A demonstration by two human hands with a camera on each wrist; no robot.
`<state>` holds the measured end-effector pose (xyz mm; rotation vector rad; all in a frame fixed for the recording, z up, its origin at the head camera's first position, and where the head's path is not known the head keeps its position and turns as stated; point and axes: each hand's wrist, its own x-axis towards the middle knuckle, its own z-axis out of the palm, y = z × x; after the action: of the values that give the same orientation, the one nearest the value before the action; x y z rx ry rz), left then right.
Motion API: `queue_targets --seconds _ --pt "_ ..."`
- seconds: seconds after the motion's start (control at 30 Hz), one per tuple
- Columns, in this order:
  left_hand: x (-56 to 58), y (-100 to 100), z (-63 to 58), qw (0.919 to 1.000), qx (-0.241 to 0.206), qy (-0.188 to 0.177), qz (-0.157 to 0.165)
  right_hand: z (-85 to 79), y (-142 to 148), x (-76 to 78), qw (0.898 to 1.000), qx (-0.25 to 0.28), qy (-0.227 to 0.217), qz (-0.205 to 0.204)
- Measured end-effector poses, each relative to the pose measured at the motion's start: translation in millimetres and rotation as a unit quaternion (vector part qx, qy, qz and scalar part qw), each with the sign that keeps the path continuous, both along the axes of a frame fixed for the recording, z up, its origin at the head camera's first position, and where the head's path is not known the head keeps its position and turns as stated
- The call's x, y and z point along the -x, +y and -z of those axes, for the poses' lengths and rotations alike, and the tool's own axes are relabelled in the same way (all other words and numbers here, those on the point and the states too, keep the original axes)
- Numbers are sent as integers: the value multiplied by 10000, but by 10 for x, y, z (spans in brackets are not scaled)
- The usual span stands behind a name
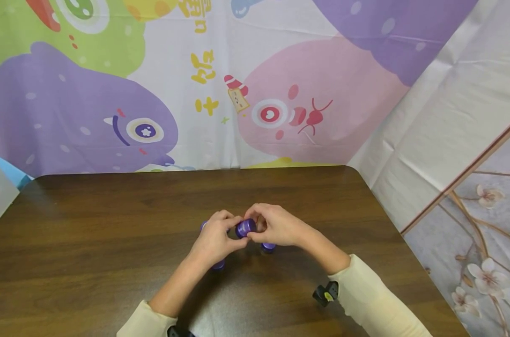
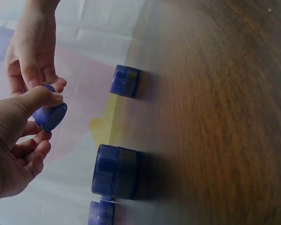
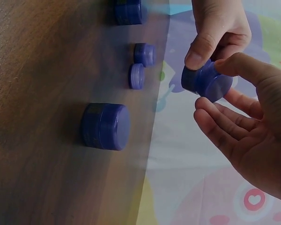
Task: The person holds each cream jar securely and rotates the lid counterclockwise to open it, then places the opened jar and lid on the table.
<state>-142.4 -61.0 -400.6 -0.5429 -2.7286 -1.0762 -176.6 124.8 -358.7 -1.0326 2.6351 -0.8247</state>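
Observation:
Both hands meet over the table around one small purple jar (image 1: 245, 228), held tilted. My left hand (image 1: 214, 238) pinches its darker end between thumb and fingers. From the other side, my right hand (image 1: 282, 227) pinches the lid end with thumb and fingertips. In the right wrist view the held jar (image 3: 208, 79) shows its flat lid face turned towards the right palm. A similar lidded jar (image 1: 268, 246) stands below the right hand, and another jar (image 1: 218, 265) shows partly behind the left wrist.
Past the held jar, the right wrist view shows a smaller jar (image 3: 144, 54), a flat round purple piece (image 3: 136, 76) beside it, and a bigger jar (image 3: 130, 11) at the top edge. A printed cloth (image 1: 221, 135) hangs behind the brown wooden table (image 1: 90, 262).

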Motion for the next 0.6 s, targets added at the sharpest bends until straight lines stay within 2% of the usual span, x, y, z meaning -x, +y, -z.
queue_targets --seconds 0.37,0.6 --pt "31 -22 31 9996 52 216 -154 38 64 5 9975 531 -436 158" --pt "47 -30 34 9991 -184 314 -221 89 112 23 9980 490 -313 266"
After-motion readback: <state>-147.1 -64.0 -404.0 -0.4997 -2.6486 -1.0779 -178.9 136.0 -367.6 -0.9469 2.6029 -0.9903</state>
